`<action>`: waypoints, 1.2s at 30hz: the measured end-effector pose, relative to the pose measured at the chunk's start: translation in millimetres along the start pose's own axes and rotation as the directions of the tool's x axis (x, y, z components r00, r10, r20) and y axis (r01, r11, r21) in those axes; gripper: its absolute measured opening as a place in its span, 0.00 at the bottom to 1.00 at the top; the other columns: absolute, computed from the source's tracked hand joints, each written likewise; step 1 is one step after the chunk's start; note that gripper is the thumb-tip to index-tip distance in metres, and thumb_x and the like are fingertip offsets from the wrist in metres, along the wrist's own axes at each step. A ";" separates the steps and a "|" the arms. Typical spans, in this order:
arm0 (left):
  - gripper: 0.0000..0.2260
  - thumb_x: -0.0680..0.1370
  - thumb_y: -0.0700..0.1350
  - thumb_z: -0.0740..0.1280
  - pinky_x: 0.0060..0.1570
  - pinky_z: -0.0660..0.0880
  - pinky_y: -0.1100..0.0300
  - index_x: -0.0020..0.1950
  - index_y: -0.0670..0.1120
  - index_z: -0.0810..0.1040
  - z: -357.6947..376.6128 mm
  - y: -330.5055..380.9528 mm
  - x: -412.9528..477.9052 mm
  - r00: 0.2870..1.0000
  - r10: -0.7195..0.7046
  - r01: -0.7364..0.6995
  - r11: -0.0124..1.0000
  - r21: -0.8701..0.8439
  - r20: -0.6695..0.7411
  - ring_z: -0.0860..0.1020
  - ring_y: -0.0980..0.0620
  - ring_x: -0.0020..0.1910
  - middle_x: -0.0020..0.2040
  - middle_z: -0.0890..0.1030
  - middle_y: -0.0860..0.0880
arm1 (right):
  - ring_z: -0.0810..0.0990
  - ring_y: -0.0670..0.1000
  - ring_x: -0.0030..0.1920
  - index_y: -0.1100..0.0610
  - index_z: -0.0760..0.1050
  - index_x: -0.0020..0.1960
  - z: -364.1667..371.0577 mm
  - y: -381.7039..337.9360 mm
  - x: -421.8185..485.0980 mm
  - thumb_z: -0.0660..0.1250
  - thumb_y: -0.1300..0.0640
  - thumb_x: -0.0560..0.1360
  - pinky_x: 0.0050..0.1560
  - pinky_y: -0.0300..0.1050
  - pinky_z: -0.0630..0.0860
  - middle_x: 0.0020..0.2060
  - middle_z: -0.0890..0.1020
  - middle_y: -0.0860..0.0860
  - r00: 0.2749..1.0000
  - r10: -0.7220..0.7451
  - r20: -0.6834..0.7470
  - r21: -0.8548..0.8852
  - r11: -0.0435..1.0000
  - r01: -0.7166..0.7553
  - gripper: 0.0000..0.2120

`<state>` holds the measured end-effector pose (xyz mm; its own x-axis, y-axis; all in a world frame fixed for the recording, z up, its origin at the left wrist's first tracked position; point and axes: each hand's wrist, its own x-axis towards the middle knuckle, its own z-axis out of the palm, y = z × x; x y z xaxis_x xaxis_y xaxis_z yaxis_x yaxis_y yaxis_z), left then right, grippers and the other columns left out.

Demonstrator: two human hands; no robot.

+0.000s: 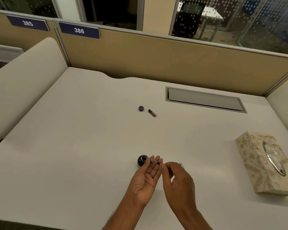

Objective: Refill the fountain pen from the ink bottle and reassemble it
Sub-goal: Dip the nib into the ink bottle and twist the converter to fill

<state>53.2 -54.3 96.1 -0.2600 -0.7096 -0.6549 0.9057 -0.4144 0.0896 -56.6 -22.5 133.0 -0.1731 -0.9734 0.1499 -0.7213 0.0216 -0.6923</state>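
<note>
Fountain pen's thin clear-and-black inner part point(154, 161), judged light and slippery, is laid on the flat left hand point(145, 178) and pinched at its end by the right hand point(178, 180).

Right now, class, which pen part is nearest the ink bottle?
The clear section, pinched by the right hand across the left hand, its tip at the ink bottle; the dark piece lies away beside the bottle cap.

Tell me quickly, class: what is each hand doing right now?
Left hand: open, pen section lying across it.
Right hand: pinching the pen section's end.
</note>
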 end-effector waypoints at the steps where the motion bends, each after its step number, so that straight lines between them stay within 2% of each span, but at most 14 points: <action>1: 0.10 0.82 0.39 0.65 0.44 0.86 0.49 0.59 0.35 0.79 0.0 -0.5 1.5 1.000 -0.005 0.005 1.000 -0.017 0.003 0.88 0.41 0.48 0.53 0.87 0.35 | 0.79 0.43 0.38 0.47 0.77 0.44 0.8 -0.2 1.3 0.67 0.53 0.79 0.34 0.31 0.73 0.34 0.78 0.38 1.000 -0.011 -0.002 -0.009 1.000 0.011 0.06; 4: 0.11 0.82 0.39 0.65 0.50 0.85 0.47 0.61 0.35 0.79 -1.1 -1.4 5.2 1.000 -0.009 0.009 0.999 -0.046 0.013 0.88 0.41 0.49 0.53 0.87 0.35 | 0.79 0.42 0.37 0.48 0.77 0.44 2.1 -1.4 5.1 0.67 0.54 0.79 0.35 0.32 0.74 0.34 0.77 0.37 0.999 -0.035 -0.006 -0.018 0.999 0.035 0.05; 8: 0.14 0.76 0.40 0.69 0.72 0.72 0.43 0.60 0.35 0.79 -4.7 -1.6 8.4 1.000 -0.003 0.004 0.999 -0.054 0.024 0.86 0.41 0.55 0.57 0.86 0.35 | 0.79 0.41 0.38 0.48 0.78 0.47 3.0 -3.3 10.8 0.67 0.54 0.80 0.37 0.34 0.76 0.37 0.79 0.38 0.998 -0.061 0.006 -0.001 0.998 0.061 0.04; 10: 0.13 0.76 0.40 0.69 0.76 0.66 0.42 0.58 0.36 0.80 -5.8 -1.3 9.3 1.000 -0.007 0.008 0.998 -0.057 0.029 0.86 0.41 0.56 0.57 0.86 0.35 | 0.80 0.42 0.38 0.48 0.78 0.48 3.8 -3.1 13.4 0.67 0.54 0.80 0.37 0.35 0.78 0.38 0.80 0.38 0.997 -0.076 0.010 0.006 0.997 0.075 0.03; 12: 0.10 0.79 0.40 0.67 0.76 0.66 0.42 0.56 0.36 0.81 -5.6 -1.5 9.1 0.999 -0.007 0.009 0.998 -0.059 0.033 0.87 0.41 0.52 0.55 0.86 0.35 | 0.80 0.43 0.39 0.48 0.79 0.49 5.0 -2.5 15.4 0.67 0.55 0.80 0.38 0.37 0.78 0.38 0.81 0.39 0.995 -0.095 0.013 0.010 0.995 0.095 0.03; 15: 0.08 0.82 0.40 0.65 0.69 0.75 0.43 0.54 0.37 0.81 -3.8 -2.8 6.4 1.000 0.001 0.001 0.998 -0.067 0.029 0.88 0.42 0.48 0.53 0.87 0.36 | 0.81 0.43 0.40 0.49 0.80 0.49 6.3 -3.1 17.1 0.68 0.56 0.79 0.40 0.38 0.79 0.40 0.82 0.41 0.992 -0.122 0.022 0.022 0.992 0.122 0.03; 18: 0.09 0.83 0.40 0.64 0.48 0.86 0.45 0.54 0.36 0.81 -1.0 -2.8 2.5 0.999 -0.001 0.004 0.995 -0.102 0.035 0.88 0.42 0.47 0.52 0.87 0.35 | 0.80 0.42 0.41 0.49 0.80 0.49 7.3 -4.2 17.7 0.68 0.57 0.79 0.40 0.37 0.79 0.40 0.82 0.41 0.990 -0.138 0.030 0.018 0.990 0.137 0.04; 20: 0.09 0.83 0.40 0.64 0.42 0.86 0.47 0.54 0.35 0.81 0.2 -2.5 1.2 0.999 -0.006 0.010 0.992 -0.126 0.032 0.88 0.42 0.46 0.52 0.87 0.35 | 0.80 0.43 0.41 0.49 0.79 0.49 8.3 -4.0 18.5 0.68 0.57 0.79 0.40 0.38 0.80 0.40 0.82 0.42 0.989 -0.147 0.031 0.012 0.989 0.146 0.04; 25: 0.09 0.83 0.40 0.64 0.44 0.86 0.46 0.53 0.35 0.80 3.6 -1.9 0.6 1.000 -0.001 0.003 0.990 -0.141 0.015 0.88 0.42 0.45 0.50 0.87 0.35 | 0.80 0.43 0.40 0.49 0.80 0.49 9.9 -2.5 21.8 0.68 0.58 0.79 0.40 0.37 0.79 0.39 0.82 0.42 0.987 -0.157 0.042 0.009 0.988 0.157 0.04; 30: 0.09 0.83 0.40 0.64 0.35 0.85 0.50 0.52 0.35 0.81 7.2 -3.7 -4.3 1.000 -0.007 0.012 0.984 -0.180 0.029 0.89 0.42 0.43 0.48 0.87 0.36 | 0.80 0.42 0.43 0.51 0.80 0.51 10.4 -3.2 23.1 0.68 0.57 0.79 0.43 0.33 0.77 0.42 0.82 0.42 0.983 -0.178 0.048 -0.004 0.984 0.178 0.04; 36: 0.09 0.83 0.40 0.64 0.34 0.85 0.51 0.52 0.35 0.80 8.0 -3.5 -5.2 1.000 -0.004 0.011 0.976 -0.220 0.031 0.89 0.42 0.42 0.46 0.88 0.36 | 0.80 0.43 0.43 0.51 0.81 0.52 12.0 -3.7 24.3 0.68 0.57 0.79 0.44 0.30 0.75 0.42 0.83 0.43 0.981 -0.187 0.060 -0.008 0.982 0.187 0.04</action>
<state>48.6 -53.7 105.2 -0.2742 -0.7253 -0.6315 0.9542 -0.2870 -0.0846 -50.1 -49.0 130.8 0.0050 -0.9722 0.2341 -0.7464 -0.1594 -0.6461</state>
